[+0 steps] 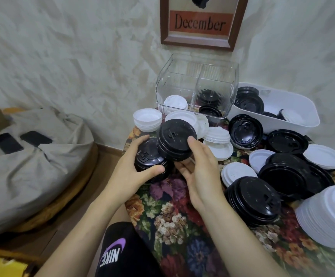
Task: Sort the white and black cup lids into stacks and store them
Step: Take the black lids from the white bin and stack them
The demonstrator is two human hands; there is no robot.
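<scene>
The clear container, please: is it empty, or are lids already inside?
Not empty: the clear container holds white lids in its left compartment and black lids in its right.

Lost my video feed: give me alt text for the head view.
The left hand grips one black lid stack, the right hand holds a tilted black stack beside it, over a floral tablecloth strewn with white and black lids. Behind stands a clear divided container.
</scene>
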